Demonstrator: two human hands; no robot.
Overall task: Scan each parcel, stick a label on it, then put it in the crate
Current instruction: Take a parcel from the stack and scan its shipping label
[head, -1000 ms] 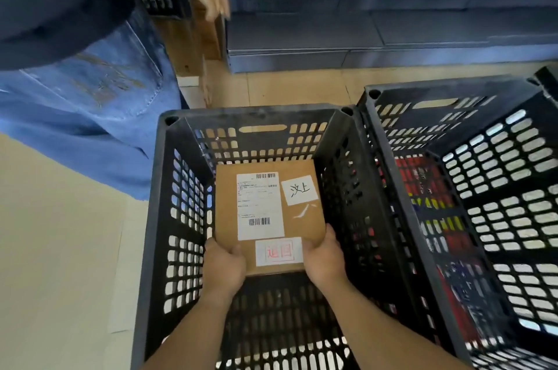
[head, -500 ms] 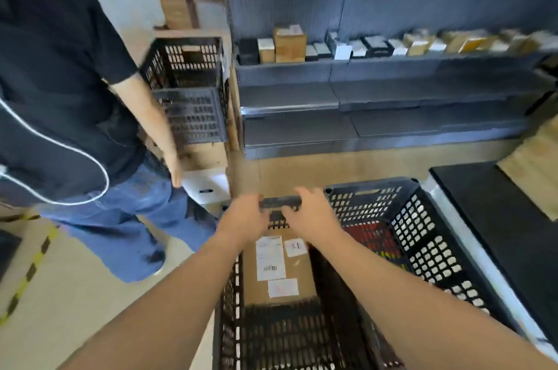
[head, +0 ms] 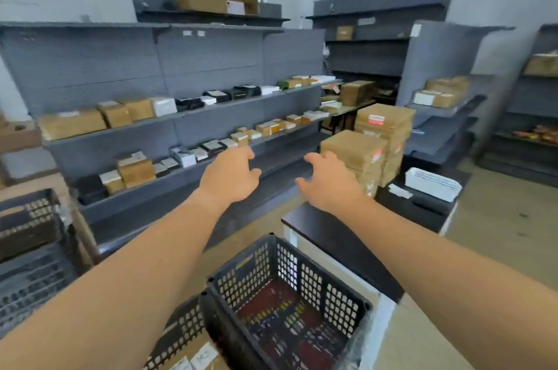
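head: parcel (head: 195, 358) partly off-frame

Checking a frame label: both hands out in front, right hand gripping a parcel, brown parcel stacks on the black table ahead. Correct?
No. The head view shows the right hand gripping nothing, its fingers loosely curled in the air. The rest stands: the left hand is out in front too, and the brown parcel stacks sit on the black table ahead.

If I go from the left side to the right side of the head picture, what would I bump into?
Stacked black crates → left hand → right hand → brown parcel stacks → white box on the black table.
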